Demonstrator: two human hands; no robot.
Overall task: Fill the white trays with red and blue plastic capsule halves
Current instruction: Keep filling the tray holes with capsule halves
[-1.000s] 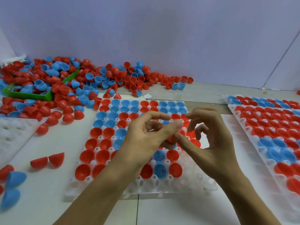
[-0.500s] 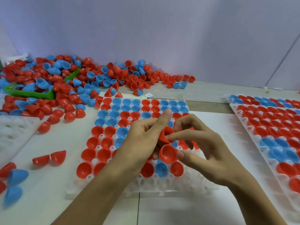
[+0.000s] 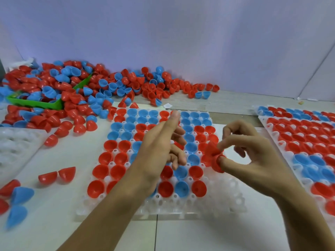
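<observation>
Right hand pinching red over the tray

Right hand (image 3: 253, 156) grip pinches red plastic capsule halves (image 3: 213, 158) above the half-filled white plastic tray (image 3: 208, 207); left hand (image 3: 159, 151) hovers empty, fingers loosely spread.

A small manual sorting or assembly workstation: a white worktop (image 3: 208, 236) against plain lilac partition walls (image 3: 181, 37), a heap of loose capsule halves (image 3: 76, 91) spilling from a green bin (image 3: 36, 104), and white trays (image 3: 223, 200) laid in rows.
</observation>
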